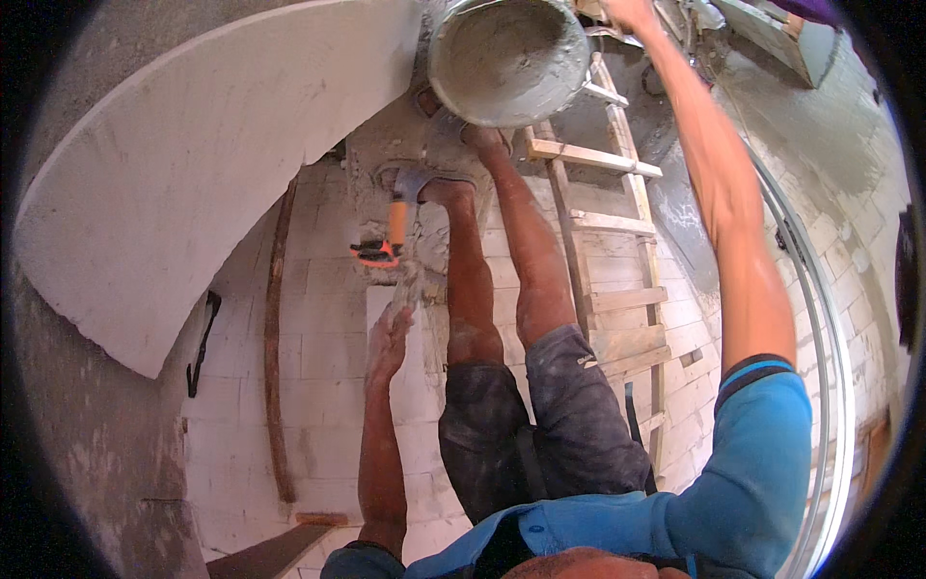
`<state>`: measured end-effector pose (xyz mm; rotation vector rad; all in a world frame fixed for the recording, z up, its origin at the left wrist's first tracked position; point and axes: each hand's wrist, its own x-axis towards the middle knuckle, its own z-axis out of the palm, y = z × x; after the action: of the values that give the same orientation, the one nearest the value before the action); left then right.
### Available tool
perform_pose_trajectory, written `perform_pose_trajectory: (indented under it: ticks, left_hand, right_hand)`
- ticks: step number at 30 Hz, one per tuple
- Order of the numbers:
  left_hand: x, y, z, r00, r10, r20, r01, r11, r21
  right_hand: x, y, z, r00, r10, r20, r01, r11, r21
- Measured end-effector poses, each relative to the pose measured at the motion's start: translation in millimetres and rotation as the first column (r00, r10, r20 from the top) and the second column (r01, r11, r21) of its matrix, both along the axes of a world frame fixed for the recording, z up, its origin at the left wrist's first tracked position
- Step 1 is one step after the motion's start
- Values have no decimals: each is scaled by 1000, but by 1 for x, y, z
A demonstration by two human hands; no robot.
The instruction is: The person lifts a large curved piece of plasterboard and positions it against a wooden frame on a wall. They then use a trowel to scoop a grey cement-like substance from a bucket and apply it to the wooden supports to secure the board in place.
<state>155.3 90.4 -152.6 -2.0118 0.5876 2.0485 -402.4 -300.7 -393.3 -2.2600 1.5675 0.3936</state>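
The left hand point(389, 338) was reaching up through the centre left of the frame, its fingers point(405, 297) smeared pale grey and pointing up toward an orange-handled tool point(396, 224). That tool lay just above the fingertips, its orange handle upright in the frame and its black and red-orange part at the lower end. Whether these fingers were gripping anything I could not tell, as grey matter blurred into their outline. A pale flat strip point(381, 299) showed just beside the hand.

The right hand point(632, 13) was at the upper edge of the frame, right of centre, at the end of an outstretched arm. Its fingers were partly cut off there, so I could not tell how wide they stood or what they held. To its left, at top centre, sat a round basin point(508, 60) with wet grey mix coating its inside.

Below the basin, 2 bare legs point(470, 275) ran down to dark shorts point(492, 420), with a blue shirt point(733, 463) at the lower right. A wooden ladder point(617, 224) leaned along the right of the legs. A large pale curved slab point(227, 145) filled the upper left, and beneath it a long brown stick point(277, 338) and a thin black object point(203, 344) showed against pale blocks point(333, 386).
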Motion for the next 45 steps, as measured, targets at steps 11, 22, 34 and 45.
perform_pose_trajectory:
  ticks: [11, 22, 34, 45]
  left_hand:
    - [-79, -123, 55, 878, 464, -115, -451, 884, 125]
    - [-94, -154, 32, 601, 771, -209, -627, 617, 475]
    - [-16, 13, 99, 839, 542, 50, -544, 836, 68]
    - [-18, 83, 129, 730, 639, 241, -667, 744, 46]
  right_hand:
    - [132, 79, 141, 819, -53, 571, 81, 996, -23]
    - [164, 156, 237, 913, 221, 342, -371, 797, 476]
    - [143, 117, 121, 892, -337, -301, 405, 891, 206]
    - [207, 198, 32, 518, -847, -125, 775, 402, 487]
